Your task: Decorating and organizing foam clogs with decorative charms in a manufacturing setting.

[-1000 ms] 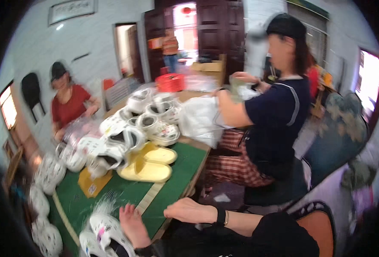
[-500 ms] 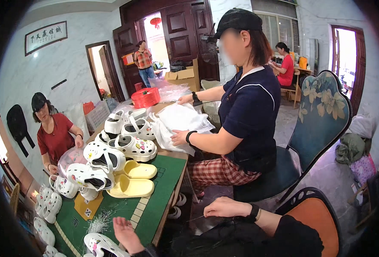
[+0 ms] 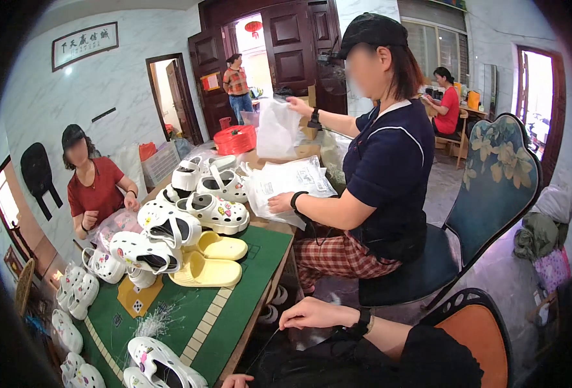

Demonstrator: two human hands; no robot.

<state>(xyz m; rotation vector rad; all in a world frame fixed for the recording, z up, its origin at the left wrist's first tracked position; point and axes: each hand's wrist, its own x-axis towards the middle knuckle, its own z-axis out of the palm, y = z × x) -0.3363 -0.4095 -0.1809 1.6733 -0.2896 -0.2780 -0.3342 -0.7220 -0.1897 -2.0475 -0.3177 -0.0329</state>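
My right hand [image 3: 321,314] is at the lower middle, its thumb and fingertips pinched together on a thin dark strand [image 3: 268,345]. The strand slants down toward my left hand [image 3: 237,381], which shows only in part at the bottom edge. Its fingers look curled closed; what they hold is hidden. Left of it, a white clog with charms [image 3: 160,363] lies on the green tabletop [image 3: 241,292]. Beyond the clog sits a tangle of fine clear plastic strands [image 3: 159,321].
White clogs [image 3: 218,212] are heaped by yellow slides [image 3: 205,270]. A co-worker in navy [image 3: 383,174] handles white bags [image 3: 278,128] at the table; another in red [image 3: 102,194] sits across. A blue chair [image 3: 493,174] and an orange chair [image 3: 470,336] stand at right.
My left hand has dropped from beside the near clog to the bottom edge. My right hand has moved slightly left. The navy-clad co-worker has lifted a white bag. The view has shifted slightly.
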